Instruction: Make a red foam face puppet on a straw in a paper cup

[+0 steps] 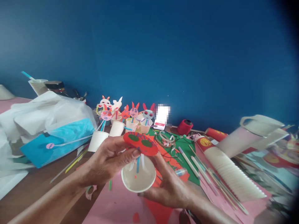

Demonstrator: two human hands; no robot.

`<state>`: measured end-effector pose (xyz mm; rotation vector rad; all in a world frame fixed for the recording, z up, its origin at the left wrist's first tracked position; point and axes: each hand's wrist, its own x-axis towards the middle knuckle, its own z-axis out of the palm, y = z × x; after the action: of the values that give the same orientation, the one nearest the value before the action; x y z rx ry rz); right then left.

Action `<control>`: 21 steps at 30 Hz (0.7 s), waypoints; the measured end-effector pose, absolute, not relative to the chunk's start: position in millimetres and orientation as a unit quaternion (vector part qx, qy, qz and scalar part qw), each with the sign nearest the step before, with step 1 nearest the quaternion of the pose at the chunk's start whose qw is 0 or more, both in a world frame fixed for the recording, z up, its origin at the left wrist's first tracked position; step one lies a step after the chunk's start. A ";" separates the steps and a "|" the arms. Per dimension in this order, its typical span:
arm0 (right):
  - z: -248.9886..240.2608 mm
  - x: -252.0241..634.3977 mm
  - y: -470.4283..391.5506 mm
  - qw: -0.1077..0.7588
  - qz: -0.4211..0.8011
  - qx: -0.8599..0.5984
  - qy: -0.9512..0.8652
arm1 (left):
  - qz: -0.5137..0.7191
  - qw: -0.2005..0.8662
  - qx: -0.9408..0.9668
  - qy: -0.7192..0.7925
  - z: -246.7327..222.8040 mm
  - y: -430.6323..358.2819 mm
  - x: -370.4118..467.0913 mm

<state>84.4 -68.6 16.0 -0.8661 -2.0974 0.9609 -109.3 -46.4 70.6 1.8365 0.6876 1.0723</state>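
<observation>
My right hand (169, 183) is wrapped round a white paper cup (130, 182), its open mouth tilted towards me. A red paper disc (149, 151) with green eyes and dark pen marks sits above the cup's mouth. From it a blue straw (138, 165) and white strips run down into the cup. My left hand (109, 157) pinches the disc's edge between thumb and fingers. A small red speck lies inside the cup.
Behind stand several white cups with paper rabbit faces (134, 112) on straws. To the right lie a stack of paper cups (231, 171), pens (189, 161), a red spool (185, 127) and a pitcher (245, 135). A plastic bag (51, 109) and blue paper (37, 151) fill the left.
</observation>
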 end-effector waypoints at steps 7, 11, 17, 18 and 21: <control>19.6 86.3 -65.0 0.329 0.361 -0.328 -0.808 | 0.430 0.413 0.753 0.278 70.0 -46.3 -107.8; 20.6 87.1 -64.3 0.325 0.353 -0.331 -0.812 | 0.433 0.402 0.757 0.279 70.8 -45.7 -106.7; 21.8 87.9 -65.0 0.329 0.347 -0.334 -0.813 | 0.442 0.386 0.760 0.279 67.1 -45.3 -107.4; 21.8 88.0 -65.1 0.331 0.343 -0.335 -0.813 | 0.443 0.377 0.763 0.283 66.8 -45.5 -107.6; 21.3 88.7 -65.4 0.335 0.335 -0.335 -0.815 | 0.449 0.346 0.772 0.288 66.3 -46.1 -107.7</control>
<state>88.7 -65.4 21.3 -0.8736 -2.1259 0.8747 -107.7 -46.1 66.3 2.0029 0.7482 1.1666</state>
